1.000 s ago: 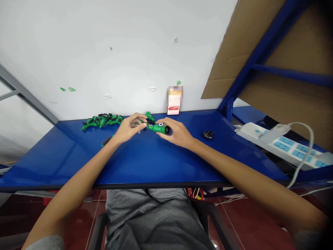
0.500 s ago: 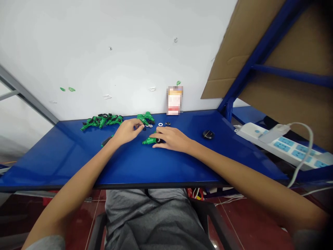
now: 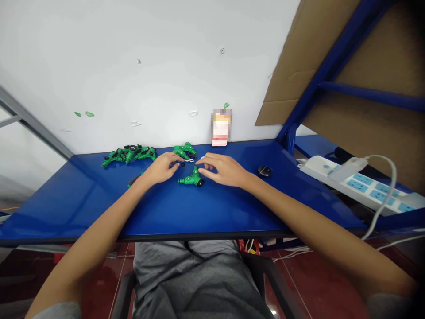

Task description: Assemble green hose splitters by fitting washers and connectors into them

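1. left hand (image 3: 162,168) rests on the bench (image 3: 99,208), fingers curled beside the small rings (image 3: 186,162); whether they pinch one, i cannot tell.
2. green fitting (image 3: 191,179) lies free between both hands, long axis left-right, black-mouthed end to the right.
3. right hand (image 3: 223,171) is nearer, just right of it, fingers spread and released.

no text can be read. the small box (image 3: 222,128) against the wall at the back of the worktop (image 3: 199,212) is blurred out — its label cannot be made out. the power strip (image 3: 358,184) on the right shows no legible marking.
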`<state>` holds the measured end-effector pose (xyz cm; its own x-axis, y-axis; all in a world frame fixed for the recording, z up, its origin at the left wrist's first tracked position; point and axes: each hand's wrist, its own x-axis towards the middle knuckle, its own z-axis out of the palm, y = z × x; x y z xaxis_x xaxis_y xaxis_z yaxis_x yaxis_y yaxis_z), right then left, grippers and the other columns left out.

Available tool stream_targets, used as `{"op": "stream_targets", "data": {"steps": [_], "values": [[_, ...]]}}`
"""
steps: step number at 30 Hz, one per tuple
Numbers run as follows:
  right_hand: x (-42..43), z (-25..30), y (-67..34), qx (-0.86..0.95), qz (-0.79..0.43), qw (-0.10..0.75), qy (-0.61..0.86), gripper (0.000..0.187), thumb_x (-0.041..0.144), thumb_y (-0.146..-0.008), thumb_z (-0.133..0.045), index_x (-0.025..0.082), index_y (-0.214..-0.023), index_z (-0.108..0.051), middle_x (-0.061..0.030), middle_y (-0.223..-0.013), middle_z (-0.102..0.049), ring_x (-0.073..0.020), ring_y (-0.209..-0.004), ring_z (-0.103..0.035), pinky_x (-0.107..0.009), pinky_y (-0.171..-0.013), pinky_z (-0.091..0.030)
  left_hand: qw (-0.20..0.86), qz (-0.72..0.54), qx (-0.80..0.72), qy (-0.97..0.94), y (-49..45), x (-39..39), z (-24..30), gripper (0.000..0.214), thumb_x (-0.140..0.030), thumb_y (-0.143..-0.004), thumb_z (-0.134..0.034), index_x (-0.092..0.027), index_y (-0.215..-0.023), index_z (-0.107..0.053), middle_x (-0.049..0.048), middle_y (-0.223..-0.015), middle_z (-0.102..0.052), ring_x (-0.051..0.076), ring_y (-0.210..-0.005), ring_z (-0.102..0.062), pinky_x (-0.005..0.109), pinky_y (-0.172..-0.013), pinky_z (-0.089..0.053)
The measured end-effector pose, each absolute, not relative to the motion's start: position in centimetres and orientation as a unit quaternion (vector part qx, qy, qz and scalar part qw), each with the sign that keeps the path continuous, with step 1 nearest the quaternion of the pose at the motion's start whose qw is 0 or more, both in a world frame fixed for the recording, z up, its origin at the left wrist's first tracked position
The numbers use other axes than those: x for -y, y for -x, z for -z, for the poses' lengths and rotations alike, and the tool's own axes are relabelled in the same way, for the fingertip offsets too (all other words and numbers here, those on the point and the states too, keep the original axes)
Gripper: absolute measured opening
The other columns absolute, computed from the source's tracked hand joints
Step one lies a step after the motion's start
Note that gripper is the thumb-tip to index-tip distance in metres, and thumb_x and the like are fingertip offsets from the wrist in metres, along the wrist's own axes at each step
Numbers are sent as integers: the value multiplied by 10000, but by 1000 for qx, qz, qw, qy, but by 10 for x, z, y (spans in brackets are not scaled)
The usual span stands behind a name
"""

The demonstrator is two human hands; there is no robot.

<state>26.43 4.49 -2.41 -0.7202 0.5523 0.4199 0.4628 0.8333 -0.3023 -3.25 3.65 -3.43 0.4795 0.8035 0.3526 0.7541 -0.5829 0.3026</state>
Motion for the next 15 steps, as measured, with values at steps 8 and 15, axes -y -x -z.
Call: {"op": "stream_targets", "data": {"steps": [8,15], "values": [[-63,27,-278,908,-84,269,309,266,275,-1033,-580,227,-1204,-779,-87,-1064,-727,-255,-991,-696,-397,-899,-546,48,-177,-415,-891,38,-44,46,434,-138,-1011,-481,-210,-1305,-792,101,-1356,-755,281,-1272,-685,489,-1175,-541],[-55,39,-264,951,-134,213,179,445,177,-980,-619,258,-1408,-712,-114,-1518,-641,-315,-1418,-570,-527,-1221,-457,25,-161,-441,-883,35,-40,39,389,-153,-1010,-509,-203,-1269,-795,97,-1304,-783,297,-1236,-695,497,-1161,-540]]}}
